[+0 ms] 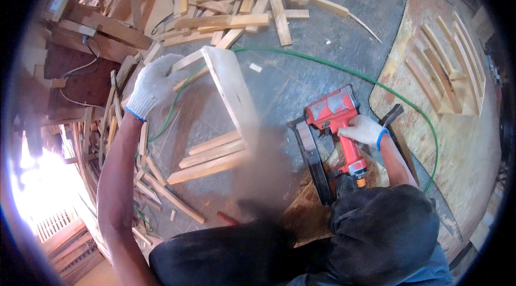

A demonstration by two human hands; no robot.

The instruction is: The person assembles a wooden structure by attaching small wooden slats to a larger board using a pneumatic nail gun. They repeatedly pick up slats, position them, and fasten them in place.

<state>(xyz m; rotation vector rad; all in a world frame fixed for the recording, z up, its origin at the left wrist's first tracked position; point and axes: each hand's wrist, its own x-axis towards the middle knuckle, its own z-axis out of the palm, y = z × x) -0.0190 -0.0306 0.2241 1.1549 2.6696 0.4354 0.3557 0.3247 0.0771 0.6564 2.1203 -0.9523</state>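
In a white knitted glove, my left hand (153, 84) closes round the end of a short wooden slat at the far end of a wooden frame (231, 84). The frame's pale board runs back toward me, and several parallel slats (209, 158) stick out to the left from its near end. My right hand (365, 130), also gloved, wraps the handle of a red nail gun (333, 107) with a black magazine (314, 162). The gun is held to the right of the frame, apart from it. A brown blur hides the frame's near corner.
Loose wood strips (231, 6) are heaped at the far side. A green hose (322, 63) curves across the dark floor. Another slatted wooden piece (449, 68) lies on a worn board (398, 81) at the right. More offcuts (172, 197) and stacked timber (102, 33) line the left.
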